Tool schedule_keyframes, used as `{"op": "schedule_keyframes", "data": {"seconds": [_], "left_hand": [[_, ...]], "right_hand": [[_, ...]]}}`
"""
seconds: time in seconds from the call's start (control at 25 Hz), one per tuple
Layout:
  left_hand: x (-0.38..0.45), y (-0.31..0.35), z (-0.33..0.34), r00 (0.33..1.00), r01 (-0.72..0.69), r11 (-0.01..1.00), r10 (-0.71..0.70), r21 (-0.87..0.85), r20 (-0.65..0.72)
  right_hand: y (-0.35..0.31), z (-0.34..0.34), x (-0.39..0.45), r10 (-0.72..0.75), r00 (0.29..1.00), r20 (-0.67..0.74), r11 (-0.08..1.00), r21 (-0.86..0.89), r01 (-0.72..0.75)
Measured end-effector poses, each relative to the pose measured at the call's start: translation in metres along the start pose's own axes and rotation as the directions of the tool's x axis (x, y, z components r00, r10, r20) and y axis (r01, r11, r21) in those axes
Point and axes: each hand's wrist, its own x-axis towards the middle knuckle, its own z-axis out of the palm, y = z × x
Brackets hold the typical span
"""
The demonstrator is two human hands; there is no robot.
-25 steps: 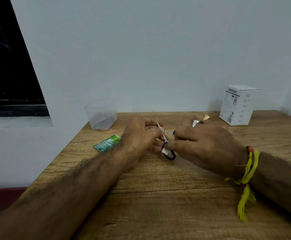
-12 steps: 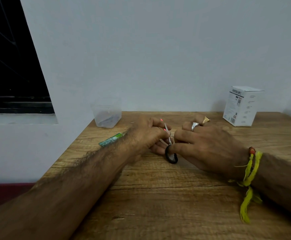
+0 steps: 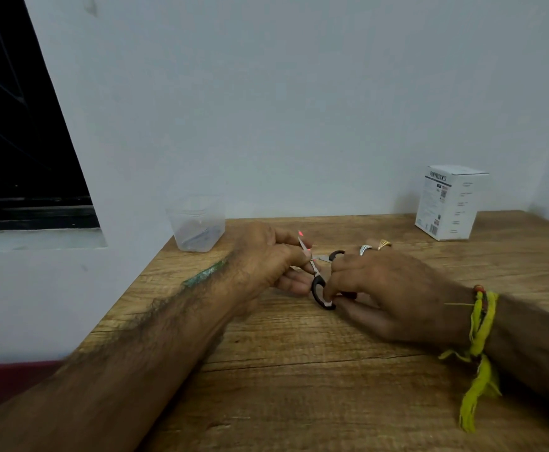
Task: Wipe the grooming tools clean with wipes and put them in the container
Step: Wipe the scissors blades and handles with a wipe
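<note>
- The left hand [image 3: 266, 256] is pinching the blades of the small scissors [image 3: 315, 278] just above the wooden surface [image 3: 299, 370]
- The right hand [image 3: 390, 288] is closing its grip on the black handle loops
- The clear container [image 3: 198, 223] is standing well left, by the wall

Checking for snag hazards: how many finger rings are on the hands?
2, both on the right hand: a silver ring and a gold ring beside it. The left hand's fingers are partly hidden.
</note>
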Motion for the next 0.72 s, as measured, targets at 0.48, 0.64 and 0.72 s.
{"op": "schedule_keyframes", "data": {"seconds": [0.48, 0.64, 0.72], "left_hand": [[-0.009, -0.009, 0.028, 0.993, -0.082, 0.984, 0.094, -0.161, 0.071], [-0.010, -0.009, 0.029, 0.990, -0.120, 0.977, 0.131, -0.178, 0.048], [-0.009, -0.008, 0.029, 0.989, -0.131, 0.976, 0.141, -0.176, 0.049]], "right_hand": [[0.011, 0.022, 0.018, 0.290, 0.735, -0.613, 0.952, 0.109, -0.285], [0.015, 0.025, 0.021, 0.167, 0.820, -0.547, 0.978, -0.013, -0.208], [0.017, 0.025, 0.021, 0.146, 0.841, -0.521, 0.979, -0.047, -0.199]]}}
